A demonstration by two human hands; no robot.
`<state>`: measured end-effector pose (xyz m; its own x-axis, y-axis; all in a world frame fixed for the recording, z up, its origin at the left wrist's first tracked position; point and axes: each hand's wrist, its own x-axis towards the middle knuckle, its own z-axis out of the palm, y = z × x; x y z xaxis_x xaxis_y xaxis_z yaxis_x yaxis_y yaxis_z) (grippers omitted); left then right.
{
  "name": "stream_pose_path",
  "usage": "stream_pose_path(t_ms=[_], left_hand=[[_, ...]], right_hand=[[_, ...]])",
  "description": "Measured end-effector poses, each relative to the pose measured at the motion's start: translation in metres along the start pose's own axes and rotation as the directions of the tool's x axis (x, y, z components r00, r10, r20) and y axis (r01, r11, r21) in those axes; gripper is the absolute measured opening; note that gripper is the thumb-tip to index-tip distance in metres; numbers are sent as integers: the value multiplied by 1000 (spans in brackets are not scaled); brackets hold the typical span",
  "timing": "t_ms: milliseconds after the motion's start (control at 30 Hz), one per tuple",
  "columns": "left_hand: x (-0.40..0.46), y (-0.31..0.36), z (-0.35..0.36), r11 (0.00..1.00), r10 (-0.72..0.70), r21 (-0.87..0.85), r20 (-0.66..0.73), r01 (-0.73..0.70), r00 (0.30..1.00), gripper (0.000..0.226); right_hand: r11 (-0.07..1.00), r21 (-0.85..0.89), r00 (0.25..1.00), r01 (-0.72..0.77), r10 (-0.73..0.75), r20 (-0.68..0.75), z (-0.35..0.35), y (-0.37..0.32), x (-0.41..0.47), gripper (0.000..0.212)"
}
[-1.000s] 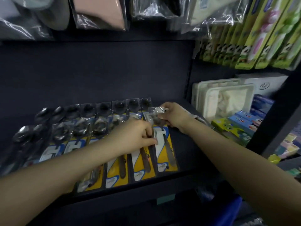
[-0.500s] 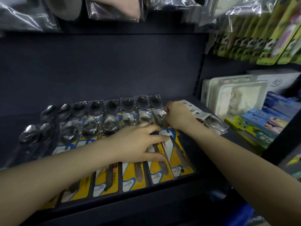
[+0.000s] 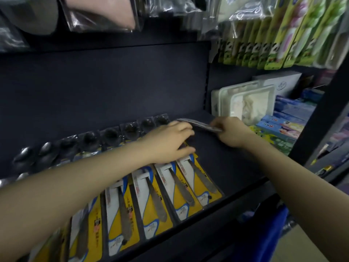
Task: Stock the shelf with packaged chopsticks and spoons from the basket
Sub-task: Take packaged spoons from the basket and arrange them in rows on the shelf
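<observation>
With the left hand (image 3: 170,140) flat on the row of carded spoons (image 3: 188,182) and the right hand (image 3: 229,132) pinching a spoon pack (image 3: 198,124) mid-frame, sliding it in could shove neighbours askew.

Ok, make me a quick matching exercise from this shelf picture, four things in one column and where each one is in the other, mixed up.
Things:
1. left hand
2. right hand
3. white tray pack
4. green packs

Places:
A. hanging at upper right
B. holding a packaged spoon over bare shelf
C. resting on the row of yellow-carded spoons
D. standing on the neighbouring shelf, right

Pairs: 1-C, 2-B, 3-D, 4-A
</observation>
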<state>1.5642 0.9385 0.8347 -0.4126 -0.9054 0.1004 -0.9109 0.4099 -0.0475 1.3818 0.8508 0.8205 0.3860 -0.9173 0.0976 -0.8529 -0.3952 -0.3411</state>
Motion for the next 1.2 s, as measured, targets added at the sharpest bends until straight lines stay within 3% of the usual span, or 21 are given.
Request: stream_pose_path(t_ms=[133, 233, 300, 367, 400, 433, 500, 567, 600, 667, 733, 800, 900, 1033, 1133, 1200], left_hand=[[40, 2, -8, 999, -15, 48, -100, 20, 995, 55], [63, 4, -11, 992, -34, -121, -79, 24, 996, 30], [73, 2, -10, 952, -126, -293, -98, 92, 987, 26], [79, -3, -6, 814, -306, -538, -79, 218, 949, 26], [80, -4, -4, 667, -381, -701, -32, 251, 924, 26], [80, -5, -4, 477, -426, -841, 32, 255, 904, 24], [77, -1, -4, 157, -463, -958, 144, 241, 875, 16], [73, 3, -1, 77, -525, -963, 181, 259, 832, 17], [70, 6, 1, 62, -555, -962, 189, 267, 810, 19], [64, 10, 4, 20, -579, -960, 216, 278, 787, 20], [58, 15, 5, 13, -576, -955, 235, 296, 783, 15], [57, 15, 4, 27, -606, -956, 216, 291, 766, 20], [63, -2, 0, 14, -726, -985, 107, 171, 680, 25], [70, -33, 1, 139, -809, -960, 31, 241, 587, 12], [77, -46, 13, 279, -820, -866, 10, 415, 572, 12], [84, -48, 21, 342, -803, -802, 21, 489, 595, 18]], right_hand=[[977, 74, 979, 201, -197, -56, -28, 3, -8, 35], [966, -10, 962, 259, -259, -90, -45, 6, -1, 23], [967, -112, 913, 230, -255, -318, -49, 9, 6, 23], [986, -45, 785, 162, -156, -599, -46, 11, 12, 46], [984, 107, 764, 143, -41, -643, -42, 9, 13, 61], [939, 326, 801, 112, 109, -589, -40, 6, 14, 73], [669, 742, 922, -29, 304, -238, -33, -1, 21, 76], [311, 941, 971, -134, 231, 62, -23, -10, 32, 47], [186, 973, 977, -134, 190, 98, -17, -13, 38, 31], [66, 995, 972, -73, 230, 56, -10, -20, 49, 7], [17, 999, 966, -37, 255, 32, -6, -23, 59, 16], [69, 994, 985, -83, 158, 71, -2, -24, 64, 21], [295, 951, 994, -92, -34, 106, 0, -27, 64, 24], [534, 846, 1000, -8, -7, 14, -3, -23, 66, 14], [561, 828, 999, -19, 44, -7, -7, -14, 59, 9], [542, 836, 996, -85, 45, 72, -8, -13, 53, 22]])
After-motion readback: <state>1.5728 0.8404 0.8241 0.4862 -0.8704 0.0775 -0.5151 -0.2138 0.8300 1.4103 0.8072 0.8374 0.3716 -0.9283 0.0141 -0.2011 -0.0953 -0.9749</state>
